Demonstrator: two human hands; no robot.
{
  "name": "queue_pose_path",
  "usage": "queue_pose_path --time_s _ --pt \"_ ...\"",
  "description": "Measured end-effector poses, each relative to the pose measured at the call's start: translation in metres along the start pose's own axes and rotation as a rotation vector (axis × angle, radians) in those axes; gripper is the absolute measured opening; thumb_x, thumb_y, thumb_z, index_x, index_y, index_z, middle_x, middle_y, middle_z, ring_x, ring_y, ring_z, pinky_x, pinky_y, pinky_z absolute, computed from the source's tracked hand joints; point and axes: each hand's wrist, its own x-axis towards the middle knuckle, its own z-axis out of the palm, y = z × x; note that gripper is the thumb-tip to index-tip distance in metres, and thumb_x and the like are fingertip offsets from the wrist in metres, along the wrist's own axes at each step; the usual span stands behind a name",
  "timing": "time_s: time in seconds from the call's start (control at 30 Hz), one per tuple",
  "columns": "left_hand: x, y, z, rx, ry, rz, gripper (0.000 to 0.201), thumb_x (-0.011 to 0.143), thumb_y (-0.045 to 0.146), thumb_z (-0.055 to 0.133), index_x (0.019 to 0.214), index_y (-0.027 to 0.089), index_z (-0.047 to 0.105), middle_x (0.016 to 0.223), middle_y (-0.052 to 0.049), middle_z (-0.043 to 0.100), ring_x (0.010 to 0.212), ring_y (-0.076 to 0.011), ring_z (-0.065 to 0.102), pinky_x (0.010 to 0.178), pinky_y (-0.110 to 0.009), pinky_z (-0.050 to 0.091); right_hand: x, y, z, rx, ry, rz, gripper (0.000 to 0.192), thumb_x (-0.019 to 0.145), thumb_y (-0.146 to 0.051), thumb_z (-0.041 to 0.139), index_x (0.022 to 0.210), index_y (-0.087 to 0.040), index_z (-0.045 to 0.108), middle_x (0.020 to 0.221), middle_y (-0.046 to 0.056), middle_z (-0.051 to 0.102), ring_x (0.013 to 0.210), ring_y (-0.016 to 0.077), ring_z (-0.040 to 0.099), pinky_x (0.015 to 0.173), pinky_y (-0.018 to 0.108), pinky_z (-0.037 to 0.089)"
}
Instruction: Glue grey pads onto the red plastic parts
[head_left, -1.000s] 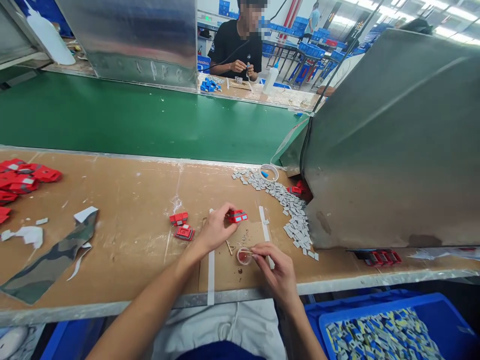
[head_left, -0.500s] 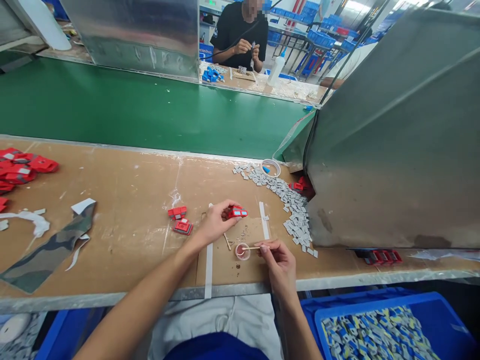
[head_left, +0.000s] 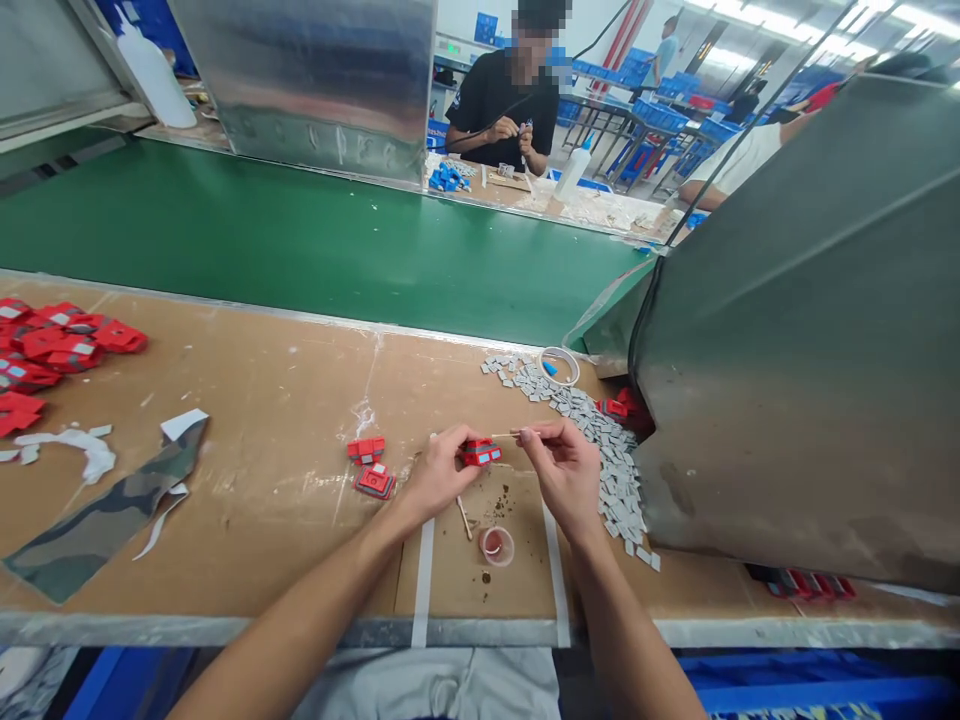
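- The left hand [head_left: 439, 472] pinches a small red plastic part with a blue-grey label [head_left: 480, 452] between thumb and fingertips, holding it just above the brown cardboard work mat [head_left: 457, 570] on the bench.
- The right hand [head_left: 564, 472] has thumb and forefinger pressed together on a thin pale wooden stick [head_left: 517, 434]; the stick points left, its tip just beside the top of the red part.
- A small clear round cup with a pinkish residue [head_left: 497, 546] stands on the mat, near the right wrist and apart from both hands.
- A second thin stick [head_left: 464, 517] lies on the mat between the cup and the left hand.
- Two more red plastic parts [head_left: 369, 464] lie on the bench just left of the left hand.
- A long spill of small grey rectangular chips [head_left: 600, 450] runs along the bench behind and beside the right hand, up to a white tape ring [head_left: 560, 366].
- A heap of red parts [head_left: 52, 345] sits at the far left edge, with a camouflage-patterned cloth strip [head_left: 105, 510] nearer the front.
- A grey sheet-metal chute [head_left: 810, 330] rises at the right.
- Across the green conveyor belt [head_left: 300, 240], a person in a black shirt [head_left: 502, 100] works with both hands at another bench.
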Motion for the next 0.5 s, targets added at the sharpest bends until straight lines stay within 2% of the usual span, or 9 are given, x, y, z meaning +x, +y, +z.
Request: queue_pose_path --time_s 0.13,0.5 --pt "-0.0002 -0.0001 0.0003 0.018 -0.006 0.006 0.019 0.079 0.008 0.065 0.095 0.018 0.067 0.091 -0.003 0.072 0.084 -0.0180 0.067 0.076 -0.027 0.051 -0.0062 0.0080 0.0038 -0.040 -0.026 -0.017 0.027 0.092 -0.042 0.068 0.078 -0.019 0.066 0.073 0.005 0.073 0.065 0.0168 0.068 0.061 0.028 0.052" --pt "-0.0013 0.0028 0.0007 0.041 -0.023 0.022 0.017 0.082 0.008 0.062 0.096 0.018 0.065 0.092 -0.003 0.070 0.084 -0.0178 0.065 0.076 -0.027 0.048 -0.0080 0.0096 0.0066 -0.052 -0.075 -0.003 0.026 0.093 -0.040 0.066 0.077 -0.020 0.064 0.073 0.005 0.074 0.064 0.0169 0.069 0.061 0.027 0.052"
